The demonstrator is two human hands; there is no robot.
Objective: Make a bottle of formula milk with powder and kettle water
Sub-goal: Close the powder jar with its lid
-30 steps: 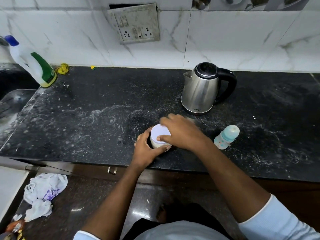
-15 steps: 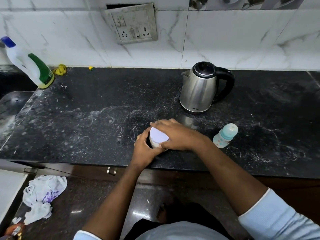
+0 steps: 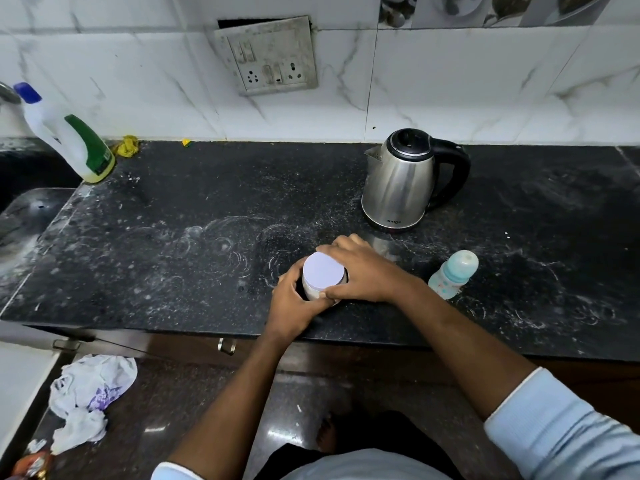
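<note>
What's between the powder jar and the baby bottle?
Head view: the right hand, gripping the powder jar, then bare counter up to the baby bottle.

Lilac-lidded jar (image 3: pixel 323 275), silver-and-black kettle (image 3: pixel 401 181), turquoise-capped bottle (image 3: pixel 453 273), white-flecked black counter (image 3: pixel 173 237).

White-lidded jar (image 3: pixel 323 275), steel kettle (image 3: pixel 398 181), teal-capped bottle (image 3: pixel 453 273)

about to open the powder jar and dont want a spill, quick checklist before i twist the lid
1. Jar upright: ok.
2. Left hand grips the jar's side: ok.
3. Right hand holds the lid: ok.
4. Baby bottle apart from the hands: ok.
5. Baby bottle open for powder: not ok, cap on.
6. Water in the kettle: cannot tell, it is closed.
</note>
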